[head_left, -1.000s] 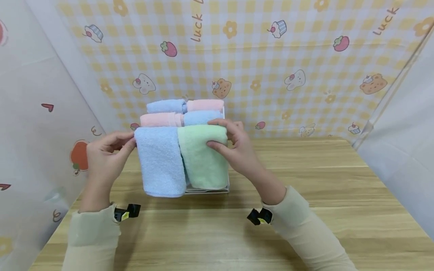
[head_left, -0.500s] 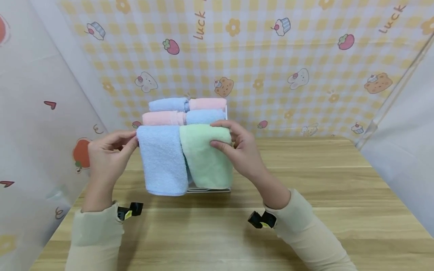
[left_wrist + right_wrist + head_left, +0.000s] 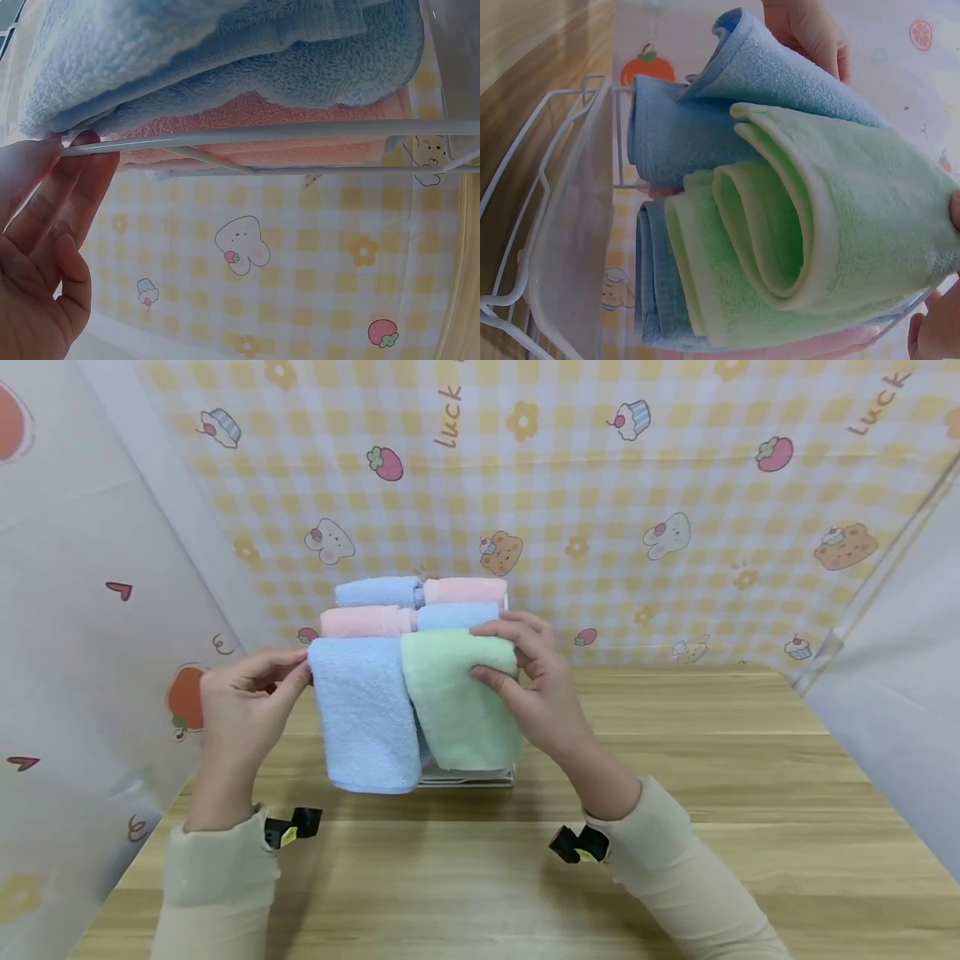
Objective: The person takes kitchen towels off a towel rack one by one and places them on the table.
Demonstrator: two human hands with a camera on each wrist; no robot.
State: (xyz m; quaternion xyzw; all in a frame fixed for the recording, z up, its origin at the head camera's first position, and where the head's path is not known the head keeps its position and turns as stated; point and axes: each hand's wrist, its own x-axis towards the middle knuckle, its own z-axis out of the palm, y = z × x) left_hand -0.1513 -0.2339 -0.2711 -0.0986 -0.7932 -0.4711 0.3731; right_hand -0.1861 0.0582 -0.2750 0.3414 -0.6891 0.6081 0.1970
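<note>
In the head view, a folded blue towel (image 3: pixel 367 718) and a folded green towel (image 3: pixel 461 710) hang side by side at the front of a white wire basket (image 3: pixel 300 133). My left hand (image 3: pixel 243 710) is at the blue towel's upper left corner; in the left wrist view its thumb and finger pinch the basket's wire rim, close against that towel. My right hand (image 3: pixel 543 693) grips the green towel's upper right part, thumb in front and fingers over the top. The right wrist view shows the green towel's folded layers from below, with another green fold (image 3: pixel 697 262) behind.
Behind stand rolled pink (image 3: pixel 367 622) and blue (image 3: pixel 457 615) towels, then another blue (image 3: pixel 378 592) and pink (image 3: pixel 465 590) pair. The basket rests on a wooden table (image 3: pixel 675 777) before a yellow checked cloth (image 3: pixel 585 493), with a printed sheet (image 3: pixel 90 593) at the left.
The whole head view shifts slightly to the right. The green towel's lower edge has risen a little with my right hand. My left hand keeps its place at the blue towel's corner.
</note>
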